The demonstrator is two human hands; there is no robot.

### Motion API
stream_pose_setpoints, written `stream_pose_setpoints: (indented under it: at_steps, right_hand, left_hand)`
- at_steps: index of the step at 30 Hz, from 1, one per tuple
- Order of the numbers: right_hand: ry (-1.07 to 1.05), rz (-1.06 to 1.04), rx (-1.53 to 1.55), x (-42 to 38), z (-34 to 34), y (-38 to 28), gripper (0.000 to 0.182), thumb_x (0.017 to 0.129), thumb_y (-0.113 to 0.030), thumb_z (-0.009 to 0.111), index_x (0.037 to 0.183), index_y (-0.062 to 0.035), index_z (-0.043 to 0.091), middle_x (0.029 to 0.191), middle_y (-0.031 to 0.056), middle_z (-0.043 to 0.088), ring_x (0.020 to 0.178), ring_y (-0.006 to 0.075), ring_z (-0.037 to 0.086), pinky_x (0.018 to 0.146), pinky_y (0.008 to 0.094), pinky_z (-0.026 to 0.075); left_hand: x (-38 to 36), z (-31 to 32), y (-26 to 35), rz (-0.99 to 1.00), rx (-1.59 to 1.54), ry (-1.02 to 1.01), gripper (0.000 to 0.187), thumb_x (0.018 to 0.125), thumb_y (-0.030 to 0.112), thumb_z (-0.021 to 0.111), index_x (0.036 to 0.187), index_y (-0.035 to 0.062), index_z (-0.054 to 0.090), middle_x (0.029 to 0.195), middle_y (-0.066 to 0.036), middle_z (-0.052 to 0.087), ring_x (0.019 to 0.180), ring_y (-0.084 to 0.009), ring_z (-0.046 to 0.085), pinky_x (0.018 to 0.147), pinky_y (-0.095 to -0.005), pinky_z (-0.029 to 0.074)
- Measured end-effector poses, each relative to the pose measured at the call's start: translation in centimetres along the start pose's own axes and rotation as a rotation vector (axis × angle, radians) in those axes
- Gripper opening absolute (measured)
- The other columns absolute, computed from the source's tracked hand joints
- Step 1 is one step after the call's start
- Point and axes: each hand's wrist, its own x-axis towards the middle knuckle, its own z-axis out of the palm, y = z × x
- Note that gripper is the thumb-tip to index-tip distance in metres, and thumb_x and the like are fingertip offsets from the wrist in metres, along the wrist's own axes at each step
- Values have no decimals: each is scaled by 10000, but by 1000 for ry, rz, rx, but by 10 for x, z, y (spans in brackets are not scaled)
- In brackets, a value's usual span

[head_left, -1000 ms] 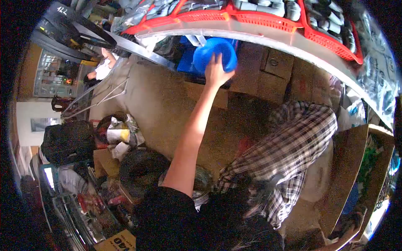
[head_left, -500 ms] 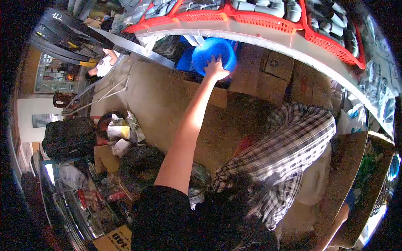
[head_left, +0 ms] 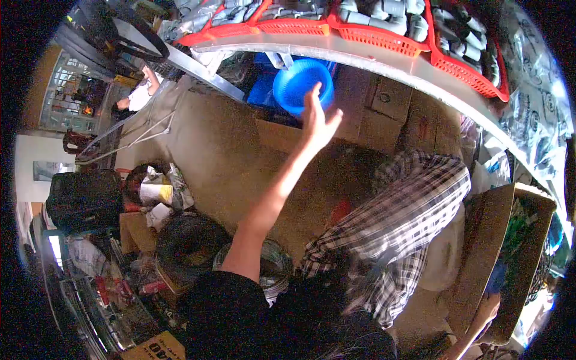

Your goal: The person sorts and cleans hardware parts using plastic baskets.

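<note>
My left hand [head_left: 319, 120] is stretched out at the upper middle, its fingers apart and holding nothing. Just beyond it a round blue plastic basket [head_left: 294, 90] stands under the shelf edge; the fingertips overlap its lower right rim in view, with no grip on it. At the lower right, my right hand [head_left: 489, 309] is at the side of an open cardboard box [head_left: 483, 264]. Its fingers are mostly hidden, so their hold on the box cannot be made out. Something dark blue [head_left: 497, 279] shows just above that hand, and green material [head_left: 521, 231] lies inside the box.
Red baskets [head_left: 384, 39] of grey pipe fittings line the shelf [head_left: 360, 55] overhead. Cardboard boxes [head_left: 387, 111] stand below it. Coiled black hose [head_left: 192, 243], a black case [head_left: 84, 198] and tools crowd the left. Another person [head_left: 141, 96] is at the upper left.
My left hand was inside the blue basket; it has drawn back out of it, toward me and slightly right, with nothing held. The right hand remains by the cardboard box.
</note>
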Motion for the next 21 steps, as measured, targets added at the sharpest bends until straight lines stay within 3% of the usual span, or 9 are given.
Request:
stream_pose_setpoints:
  at_steps: [3,8,13,14,16,18,19,20,21]
  right_hand:
    - [3,9,-18,-4,-5,2,331,798,-158,494,1095,-11,496,894,135,583,757,242,562,643,362,443]
    - [7,-12,-41,-2,-13,-5,326,807,-158,480,1102,-19,495,889,140,585,755,246,564,633,368,446]
    - [29,-3,-4,3,3,-8,203,808,-159,448,948,-41,536,926,120,568,804,242,558,644,353,463]
    - [30,-6,-7,9,10,-17,188,809,-159,441,917,-46,544,934,116,565,813,241,557,646,350,466]
    - [36,-40,-78,18,23,-35,175,809,-160,429,856,-55,560,949,108,558,833,239,555,650,344,473]
    - [264,-360,-287,9,33,-29,107,743,-124,481,749,-80,579,865,84,539,863,240,547,649,350,493]
    - [115,-254,-376,8,20,-47,110,711,-178,540,728,-79,584,868,74,533,929,219,521,665,335,496]
    - [216,-241,-269,-4,-5,-64,156,667,-231,593,694,-77,589,866,70,536,907,209,535,647,327,500]
    - [164,-125,-330,-9,-26,-80,205,637,-274,629,696,-79,603,837,59,546,842,212,565,634,328,502]
  left_hand:
    - [-27,5,34,185,-83,9,766,636,104,680,1232,-7,211,1207,-208,241,1094,-320,314,909,-404,317]
    - [-46,8,68,245,-145,-143,764,614,104,702,1219,46,238,1244,-219,169,1167,-378,228,948,-460,259]
    - [-46,13,75,342,-110,-100,716,593,126,703,1167,33,285,1185,-222,268,1131,-355,275,956,-448,231]
    - [-45,19,76,325,-351,-20,665,584,141,705,1112,21,319,1134,-192,318,1094,-325,307,948,-436,238]
    - [-43,12,76,398,-186,17,662,550,85,687,1086,18,305,1099,-171,324,1067,-284,338,946,-422,247]
    - [-46,6,68,469,-94,-33,598,667,133,661,1121,8,292,1148,-174,298,1085,-285,324,924,-427,275]
    - [-52,13,52,344,-228,-51,606,666,101,655,1143,-1,297,1197,-150,265,1141,-289,273,927,-399,294]
    - [-53,14,41,348,-291,-96,638,684,47,627,1188,9,237,1238,-151,219,1133,-283,298,887,-400,340]
    - [-54,12,36,291,-359,-134,677,699,24,609,1223,27,180,1256,-154,196,1077,-282,371,855,-410,364]
